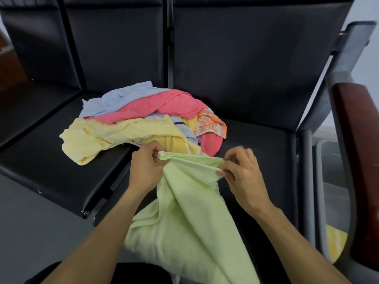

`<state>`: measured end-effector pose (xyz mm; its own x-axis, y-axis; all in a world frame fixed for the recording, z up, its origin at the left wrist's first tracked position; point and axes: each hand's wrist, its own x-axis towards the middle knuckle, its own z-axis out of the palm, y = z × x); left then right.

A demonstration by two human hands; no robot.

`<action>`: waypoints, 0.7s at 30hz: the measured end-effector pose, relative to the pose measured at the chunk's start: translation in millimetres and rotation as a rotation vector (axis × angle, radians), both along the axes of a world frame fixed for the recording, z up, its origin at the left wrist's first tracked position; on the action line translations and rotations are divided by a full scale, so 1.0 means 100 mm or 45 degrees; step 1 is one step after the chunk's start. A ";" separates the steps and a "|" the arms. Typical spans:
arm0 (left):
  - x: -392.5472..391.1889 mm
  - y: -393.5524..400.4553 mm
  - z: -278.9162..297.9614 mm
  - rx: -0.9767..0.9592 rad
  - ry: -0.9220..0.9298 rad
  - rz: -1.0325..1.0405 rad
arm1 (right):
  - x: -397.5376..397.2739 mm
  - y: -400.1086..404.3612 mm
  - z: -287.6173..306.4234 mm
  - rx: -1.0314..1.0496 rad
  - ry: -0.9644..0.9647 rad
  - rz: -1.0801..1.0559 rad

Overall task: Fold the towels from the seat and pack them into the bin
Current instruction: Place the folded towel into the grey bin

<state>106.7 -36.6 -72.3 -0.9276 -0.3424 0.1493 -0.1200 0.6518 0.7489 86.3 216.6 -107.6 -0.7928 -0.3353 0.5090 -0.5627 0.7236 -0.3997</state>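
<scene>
A light green towel (184,214) hangs from both my hands over the front of the black seat (256,144). My left hand (144,167) pinches one end of its bunched top edge. My right hand (241,173) pinches the other end. Behind them a loose pile lies on the seat: a pale yellow towel (102,138), a pink towel (155,107), a light blue towel (121,97) and an orange patterned towel (211,126). A grey bin (320,181) stands on the floor right of the seat, with something yellow (334,242) inside.
The black bench has a tall padded backrest (246,58) and a second seat (41,140) to the left. A grey metal frame with a dark red wooden armrest (356,150) stands at the right, partly covering the bin. Grey floor (30,232) lies at the lower left.
</scene>
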 end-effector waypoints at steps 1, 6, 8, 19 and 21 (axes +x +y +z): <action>0.00 -0.01 0.01 0.006 0.002 0.001 | 0.00 0.01 0.00 0.006 -0.026 -0.036; -0.01 0.07 0.08 0.023 0.022 -0.014 | -0.02 0.04 0.02 -0.069 -0.341 -0.122; -0.01 0.11 0.13 0.050 0.056 -0.003 | 0.01 0.05 0.11 -0.226 -0.469 -0.174; 0.31 0.25 1.25 0.319 0.296 -0.007 | 0.30 0.09 1.55 -0.448 -0.356 -0.065; 0.39 0.25 1.57 0.311 0.383 -0.025 | 0.37 0.11 1.88 -0.455 -0.190 -0.095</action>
